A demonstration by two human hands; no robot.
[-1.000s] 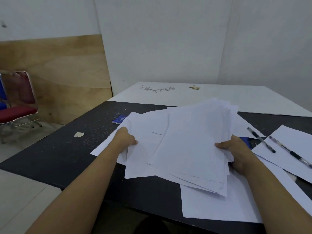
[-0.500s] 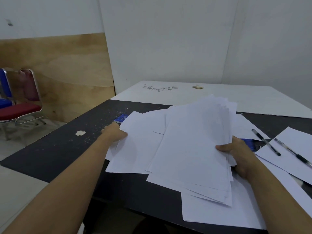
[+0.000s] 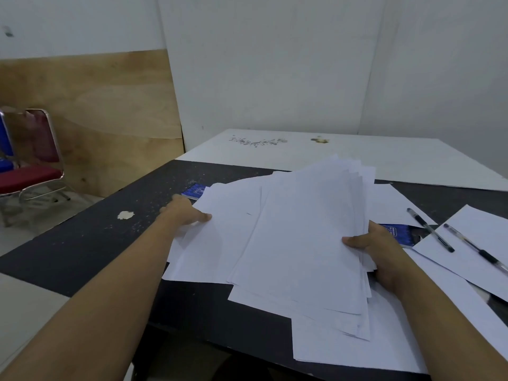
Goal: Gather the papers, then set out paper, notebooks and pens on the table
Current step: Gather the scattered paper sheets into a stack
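A loose stack of white papers (image 3: 302, 243) is tilted up over the black table (image 3: 82, 243), gripped at its right edge by my right hand (image 3: 376, 251). My left hand (image 3: 184, 211) pinches the left edge of the loose sheets (image 3: 217, 237) lying beside the stack. A blue notebook (image 3: 193, 191) peeks out just beyond my left hand. A second blue notebook (image 3: 398, 233) shows behind my right hand. Two black pens (image 3: 430, 229) (image 3: 475, 248) lie at the right, across a separate white sheet (image 3: 478, 235).
A white table (image 3: 357, 158) adjoins the black one at the back, against the wall. A red-seated metal chair (image 3: 30, 171) stands at the left on the floor. More sheets (image 3: 343, 345) overhang the near table edge. A pale chip (image 3: 125, 215) marks the black top.
My left hand has slid farther away and left along the loose sheets, drawing them toward the stack. The right hand keeps its hold; the stack is slightly more raised.
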